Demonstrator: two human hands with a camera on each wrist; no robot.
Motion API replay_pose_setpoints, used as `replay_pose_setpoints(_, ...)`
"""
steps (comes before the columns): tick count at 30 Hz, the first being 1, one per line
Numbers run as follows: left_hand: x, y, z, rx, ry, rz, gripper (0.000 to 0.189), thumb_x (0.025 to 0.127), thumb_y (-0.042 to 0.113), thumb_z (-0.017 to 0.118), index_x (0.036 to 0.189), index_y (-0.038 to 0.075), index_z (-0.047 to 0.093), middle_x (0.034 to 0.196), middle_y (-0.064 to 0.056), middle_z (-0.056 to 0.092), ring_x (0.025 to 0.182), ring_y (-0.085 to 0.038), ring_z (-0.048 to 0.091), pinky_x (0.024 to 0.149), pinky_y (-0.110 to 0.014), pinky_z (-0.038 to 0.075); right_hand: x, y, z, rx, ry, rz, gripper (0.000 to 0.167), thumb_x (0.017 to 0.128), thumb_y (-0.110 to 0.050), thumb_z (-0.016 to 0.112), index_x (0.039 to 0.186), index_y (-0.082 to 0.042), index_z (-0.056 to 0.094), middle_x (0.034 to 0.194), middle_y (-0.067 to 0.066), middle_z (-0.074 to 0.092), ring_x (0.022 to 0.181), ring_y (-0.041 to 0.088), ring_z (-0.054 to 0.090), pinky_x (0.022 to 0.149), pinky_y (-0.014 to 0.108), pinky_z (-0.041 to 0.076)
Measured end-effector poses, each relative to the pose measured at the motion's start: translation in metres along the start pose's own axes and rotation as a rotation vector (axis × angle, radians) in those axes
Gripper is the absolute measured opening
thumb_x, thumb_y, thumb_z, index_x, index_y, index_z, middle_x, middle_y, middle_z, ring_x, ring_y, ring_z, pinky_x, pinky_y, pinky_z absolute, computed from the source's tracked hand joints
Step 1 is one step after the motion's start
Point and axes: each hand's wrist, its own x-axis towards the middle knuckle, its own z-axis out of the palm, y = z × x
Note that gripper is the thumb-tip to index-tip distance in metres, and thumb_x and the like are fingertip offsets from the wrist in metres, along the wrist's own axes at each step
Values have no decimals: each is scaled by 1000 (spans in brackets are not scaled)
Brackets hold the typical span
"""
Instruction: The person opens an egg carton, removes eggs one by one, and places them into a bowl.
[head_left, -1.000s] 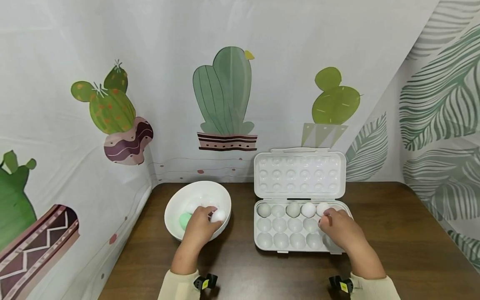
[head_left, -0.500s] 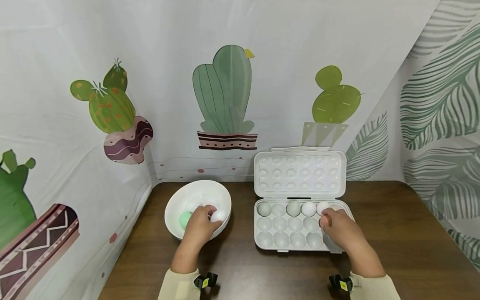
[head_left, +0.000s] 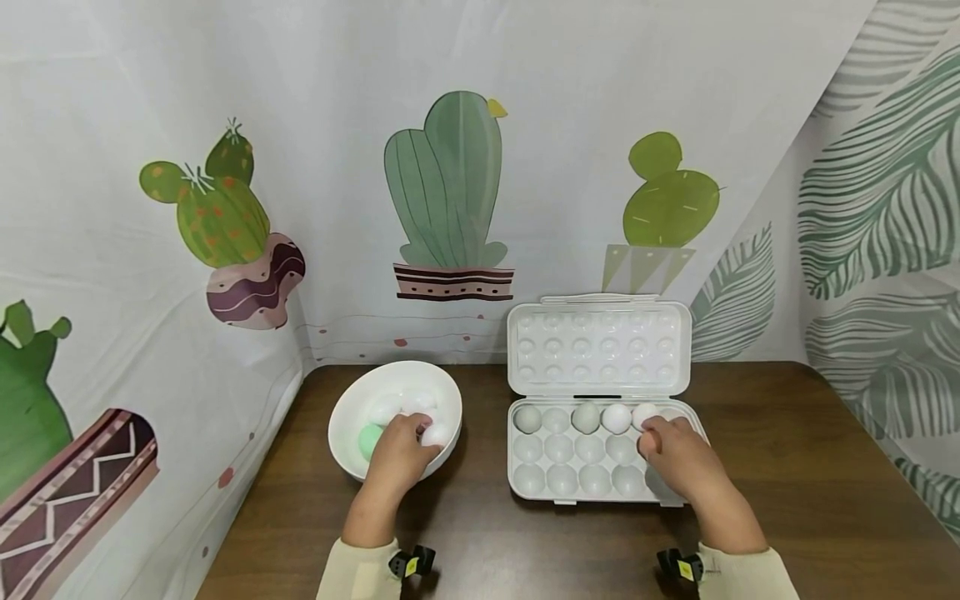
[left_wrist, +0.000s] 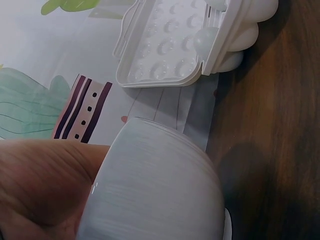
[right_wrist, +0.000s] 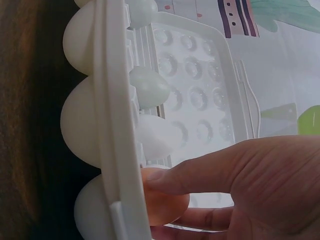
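Observation:
My left hand [head_left: 401, 454] reaches into a white bowl [head_left: 347, 412] and holds a white egg [head_left: 435, 435] between thumb and fingers, close to the bowl's right wall. A mint-green egg [head_left: 368, 441] and more white eggs [head_left: 385, 407] lie beside that hand. On the right, an opened white egg carton [head_left: 600, 387] stands with its lid up. My right hand [head_left: 682, 458] pinches an orange-brown egg [right_wrist: 166, 202] over the carton's right part, thumb on its near side. The right-hand cups are partly hidden by this hand.
Along the carton's back row sit several pale eggs, among them a greyish one [head_left: 528, 419] and a white one [head_left: 617, 418]. Both containers rest on a brown wooden table [head_left: 487, 533]. Behind rises a cloth backdrop [head_left: 562, 167] printed with cacti.

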Motion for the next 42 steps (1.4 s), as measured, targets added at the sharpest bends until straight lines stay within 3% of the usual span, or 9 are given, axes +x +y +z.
replay_pose_setpoints(17,-1,-1,1,43,-1,21,32,77,11,81,105,-3,74,101,-20,68,97,-33,65,90,-50,52,-1,0,2,-12,27,-2,34,96,-18,63,124,0,63,102,23,57,84,34,60,77,52,50)
replay_pose_setpoints(30,0,-2,2,38,-2,0,32,76,13,82,104,-1,73,98,-17,69,89,-29,65,86,-48,53,-1,1,2,-18,32,0,33,95,-19,64,123,0,64,101,23,57,84,34,60,76,52,50)
replay_pose_setpoints(38,-3,-1,-1,42,20,29,32,76,13,81,101,-3,71,93,-16,68,82,-27,62,81,-47,52,-2,0,2,-15,22,-2,33,95,-18,64,123,1,64,101,23,57,86,34,60,78,54,51)
replay_pose_setpoints(42,-2,-1,-1,23,10,17,31,78,14,80,102,-3,71,97,-17,69,88,-29,64,86,-49,52,-2,-1,1,-14,14,1,34,94,-17,65,123,1,63,103,24,57,87,35,61,79,55,51)
